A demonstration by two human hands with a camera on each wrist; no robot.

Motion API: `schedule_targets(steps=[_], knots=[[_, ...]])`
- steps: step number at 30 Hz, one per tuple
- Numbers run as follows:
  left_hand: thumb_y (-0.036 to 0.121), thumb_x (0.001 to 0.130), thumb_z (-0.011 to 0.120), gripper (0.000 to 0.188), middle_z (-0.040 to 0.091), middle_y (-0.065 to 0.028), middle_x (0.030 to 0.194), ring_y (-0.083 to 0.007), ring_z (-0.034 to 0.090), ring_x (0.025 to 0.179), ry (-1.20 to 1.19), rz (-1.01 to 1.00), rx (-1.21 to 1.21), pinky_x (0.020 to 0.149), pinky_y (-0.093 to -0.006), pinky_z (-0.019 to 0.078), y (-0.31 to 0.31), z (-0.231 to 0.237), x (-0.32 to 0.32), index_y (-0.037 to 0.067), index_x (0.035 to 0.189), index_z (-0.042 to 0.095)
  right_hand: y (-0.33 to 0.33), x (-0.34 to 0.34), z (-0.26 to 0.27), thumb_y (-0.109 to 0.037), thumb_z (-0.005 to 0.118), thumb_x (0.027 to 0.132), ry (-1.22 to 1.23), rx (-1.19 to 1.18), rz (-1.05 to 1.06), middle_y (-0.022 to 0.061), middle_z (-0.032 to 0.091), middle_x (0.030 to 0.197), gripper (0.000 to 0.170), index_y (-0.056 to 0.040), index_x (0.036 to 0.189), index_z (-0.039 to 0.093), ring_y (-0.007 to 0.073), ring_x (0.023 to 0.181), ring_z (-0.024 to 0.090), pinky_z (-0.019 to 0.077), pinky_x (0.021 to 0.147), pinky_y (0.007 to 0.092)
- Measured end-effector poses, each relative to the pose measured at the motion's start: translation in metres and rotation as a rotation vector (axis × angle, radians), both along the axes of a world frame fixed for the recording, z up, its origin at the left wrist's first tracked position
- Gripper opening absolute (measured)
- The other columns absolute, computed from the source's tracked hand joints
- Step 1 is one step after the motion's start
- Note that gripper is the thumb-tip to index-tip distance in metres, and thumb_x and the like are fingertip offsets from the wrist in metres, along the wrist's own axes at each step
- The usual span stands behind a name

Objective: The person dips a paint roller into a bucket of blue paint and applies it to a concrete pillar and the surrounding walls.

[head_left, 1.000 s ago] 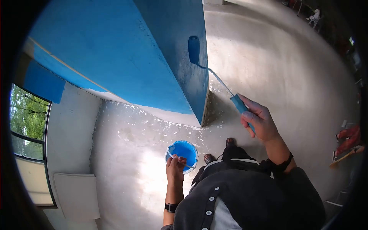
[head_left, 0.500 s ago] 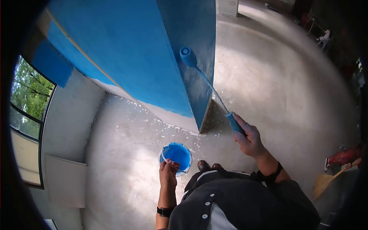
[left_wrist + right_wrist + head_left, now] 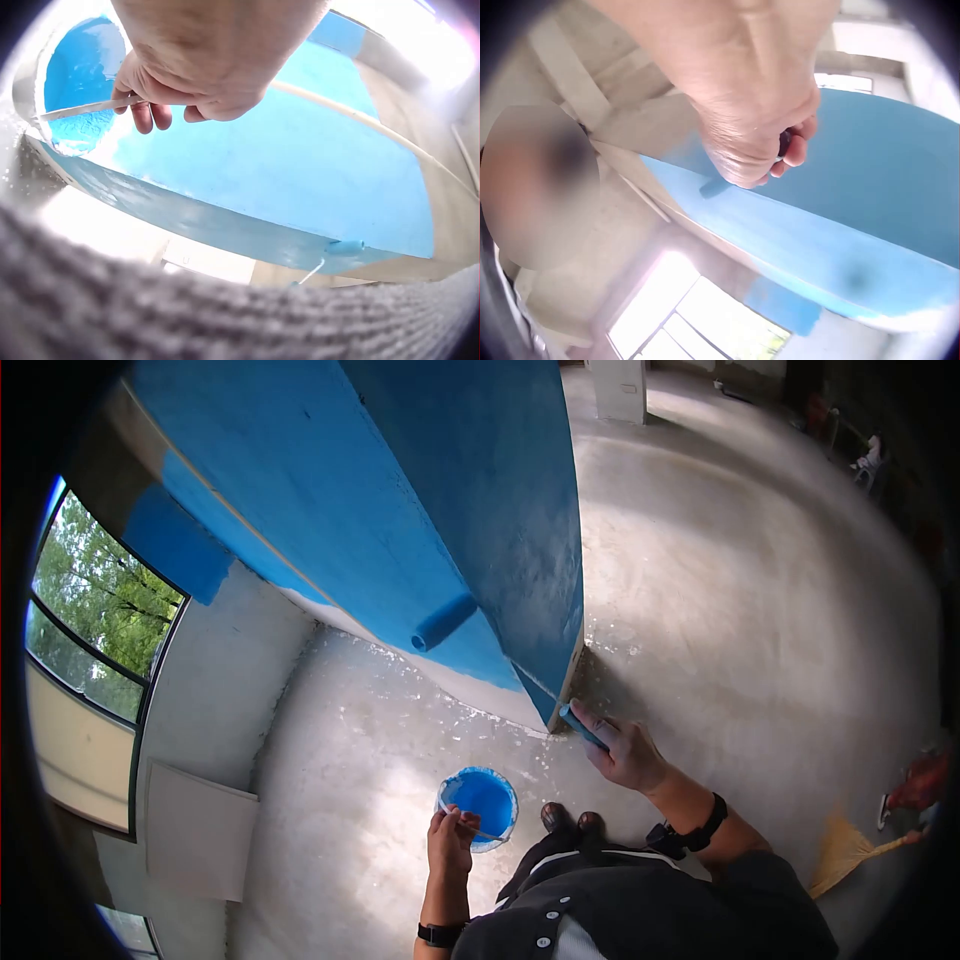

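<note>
Your left hand (image 3: 450, 844) grips the bail handle (image 3: 79, 112) of a bucket (image 3: 513, 812) containing blue paint (image 3: 484, 798); your right hand (image 3: 630, 757) holds a paint roller (image 3: 445, 623).

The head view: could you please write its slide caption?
Right hand holds paint roller at blue wall; left hand grips handle of paint bucket.
</note>
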State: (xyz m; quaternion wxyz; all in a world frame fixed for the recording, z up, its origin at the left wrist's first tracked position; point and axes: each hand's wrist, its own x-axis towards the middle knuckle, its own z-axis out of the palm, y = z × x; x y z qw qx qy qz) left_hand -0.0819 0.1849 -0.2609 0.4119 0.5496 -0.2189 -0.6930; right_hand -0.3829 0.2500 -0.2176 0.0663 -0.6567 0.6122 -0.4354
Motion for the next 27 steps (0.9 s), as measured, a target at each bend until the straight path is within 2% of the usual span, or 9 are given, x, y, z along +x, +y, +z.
schedule_targets(steps=[4, 8, 10, 12, 15, 17, 21, 23, 27], knots=[[0.002, 0.086, 0.045, 0.015, 0.052, -0.0114, 0.081, -0.0199, 0.055, 0.071, -0.013, -0.045, -0.024, 0.069, -0.0363, 0.0495, 0.005, 0.004, 0.001, -0.004, 0.1, 0.046, 0.019, -0.003, -0.011, -0.003, 0.056, 0.078, -0.084, 0.002, 0.06, 0.0162, 0.064, 0.09, 0.058, -0.0057, 0.134, 0.039, 0.0322, 0.071, 0.063, 0.0523, 0.063, 0.0378], [0.002, 0.086, 0.047, 0.011, 0.052, -0.0121, 0.081, -0.0212, 0.055, 0.072, 0.055, -0.008, -0.041, 0.069, -0.0371, 0.0477, 0.006, -0.008, 0.01, -0.004, 0.094, 0.047, 0.02, -0.023, 0.044, -0.006, 0.053, 0.084, -0.255, -0.124, -0.058, 0.0203, 0.061, 0.094, 0.056, 0.0032, 0.135, 0.033, 0.0294, 0.08, 0.064, 0.0502, 0.072, 0.0317], [0.003, 0.086, 0.047, 0.01, 0.052, -0.0124, 0.081, -0.0212, 0.054, 0.074, 0.041, -0.047, -0.037, 0.069, -0.0379, 0.0479, 0.005, -0.009, 0.015, -0.004, 0.093, 0.047, 0.006, -0.031, 0.075, -0.007, 0.048, 0.088, -0.556, -0.073, -0.007, 0.0081, 0.055, 0.078, 0.054, 0.0029, 0.137, 0.028, 0.012, 0.057, 0.053, 0.0466, 0.057, 0.0239], [0.003, 0.086, 0.047, 0.009, 0.052, -0.0123, 0.08, -0.0211, 0.055, 0.073, 0.062, -0.069, -0.06, 0.069, -0.0378, 0.0481, 0.002, -0.008, 0.015, -0.003, 0.093, 0.047, -0.013, -0.036, 0.099, -0.008, 0.045, 0.09, -0.746, -0.162, 0.076, 0.003, 0.052, 0.075, 0.052, 0.0003, 0.138, 0.027, 0.0059, 0.055, 0.049, 0.042, 0.052, 0.0194], [0.005, 0.087, 0.047, 0.008, 0.053, -0.0117, 0.077, -0.0211, 0.056, 0.072, 0.122, -0.107, -0.097, 0.069, -0.0373, 0.0488, 0.001, -0.003, 0.018, -0.002, 0.092, 0.047, -0.035, -0.026, 0.109, -0.01, 0.046, 0.091, -0.658, -0.108, -0.021, 0.003, 0.053, 0.075, 0.052, -0.0019, 0.139, 0.028, 0.0074, 0.057, 0.049, 0.0435, 0.054, 0.0216], [0.005, 0.088, 0.047, 0.008, 0.054, -0.0114, 0.075, -0.0211, 0.056, 0.072, 0.168, -0.132, -0.125, 0.069, -0.037, 0.0492, -0.001, 0.001, 0.02, -0.002, 0.092, 0.047, -0.048, -0.011, 0.084, -0.012, 0.048, 0.091, -0.359, -0.249, -0.008, 0.004, 0.053, 0.073, 0.052, -0.0031, 0.139, 0.029, 0.0094, 0.057, 0.047, 0.0442, 0.057, 0.0237], [0.009, 0.09, 0.047, 0.008, 0.053, -0.0067, 0.069, -0.0169, 0.053, 0.06, 0.137, -0.212, -0.177, 0.063, -0.0349, 0.0488, -0.007, 0.016, 0.029, 0.003, 0.095, 0.05, 0.0, 0.045, 0.026, -0.011, 0.052, 0.089, -0.328, -0.039, -0.184, 0.0153, 0.063, 0.088, 0.051, -0.002, 0.136, 0.034, 0.0172, 0.076, 0.061, 0.0455, 0.07, 0.0275], [0.011, 0.091, 0.046, 0.01, 0.052, -0.0048, 0.068, -0.0154, 0.051, 0.058, 0.143, -0.28, -0.228, 0.061, -0.033, 0.0475, -0.007, 0.004, 0.042, 0.004, 0.098, 0.051, 0.036, 0.071, -0.023, -0.008, 0.054, 0.087, -0.239, -0.2, -0.125, 0.0203, 0.062, 0.099, 0.05, -0.0014, 0.134, 0.037, 0.0225, 0.087, 0.063, 0.0461, 0.073, 0.03], [0.011, 0.093, 0.045, 0.012, 0.05, -0.0023, 0.065, -0.011, 0.049, 0.056, 0.132, -0.344, -0.301, 0.057, -0.0275, 0.0443, -0.012, 0.011, 0.043, 0.004, 0.1, 0.052, 0.121, 0.09, -0.07, -0.006, 0.056, 0.084, -0.272, 0.156, -0.207, 0.0203, 0.062, 0.094, 0.046, -0.0043, 0.129, 0.045, 0.0273, 0.081, 0.064, 0.0479, 0.07, 0.0307]])
